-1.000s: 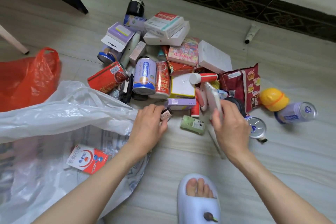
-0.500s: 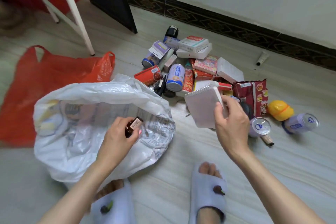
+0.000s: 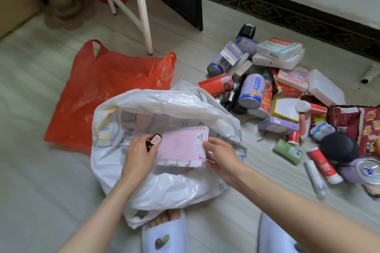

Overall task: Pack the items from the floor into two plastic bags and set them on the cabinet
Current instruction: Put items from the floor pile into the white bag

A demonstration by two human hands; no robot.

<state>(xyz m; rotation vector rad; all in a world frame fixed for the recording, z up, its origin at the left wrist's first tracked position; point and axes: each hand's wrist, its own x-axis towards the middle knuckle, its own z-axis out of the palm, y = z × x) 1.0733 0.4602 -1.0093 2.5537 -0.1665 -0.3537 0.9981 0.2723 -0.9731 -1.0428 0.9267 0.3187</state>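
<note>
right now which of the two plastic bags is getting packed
The white plastic bag: it lies open under both hands, the right hand holding a pink spiral notebook over its mouth. The red plastic bag lies flat behind it, untouched.

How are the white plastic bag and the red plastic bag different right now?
The white bag is puffed up and open, with both hands over its mouth; the red bag lies flat on the floor, untouched. The left hand and right hand hold a small brown bottle and a pink spiral notebook over the white bag; nothing shows in the red one. Both are thin handled carrier bags lying side by side.
</note>
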